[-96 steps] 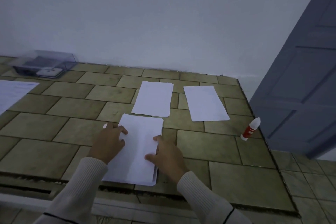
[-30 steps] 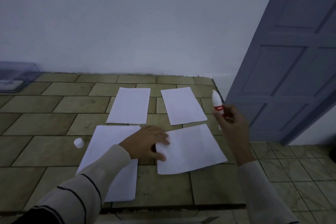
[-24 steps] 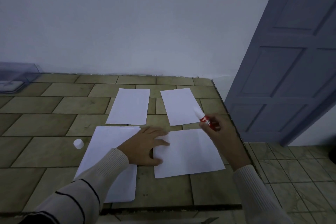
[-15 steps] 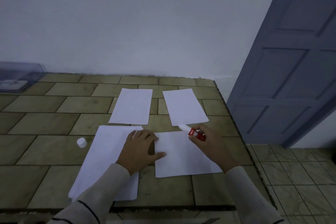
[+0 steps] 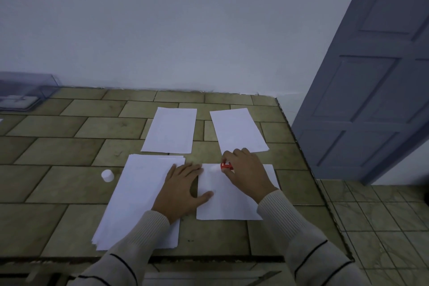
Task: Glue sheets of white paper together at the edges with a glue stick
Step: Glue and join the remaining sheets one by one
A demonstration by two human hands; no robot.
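Note:
My right hand point(image 5: 246, 170) grips a red and white glue stick point(image 5: 224, 166), its white tip down on the top left corner of a single white sheet point(image 5: 228, 204). My left hand point(image 5: 183, 189) lies flat, fingers straight, pressing on that sheet's left edge and on the stack of white paper point(image 5: 139, 202) beside it. Two more single sheets lie further back, one left point(image 5: 170, 131) and one right point(image 5: 238, 130). The glue stick's white cap point(image 5: 107, 175) stands on the tiles left of the stack.
The tiled counter point(image 5: 69, 146) ends at a right edge near a grey-blue door point(image 5: 371, 90). A clear plastic box point(image 5: 25, 95) sits at the far left against the white wall. A lower tiled floor point(image 5: 383, 227) shows on the right.
My right hand brought the glue stick down from mid-air to the single sheet's top left corner. My left hand stayed flat on the sheet's left edge.

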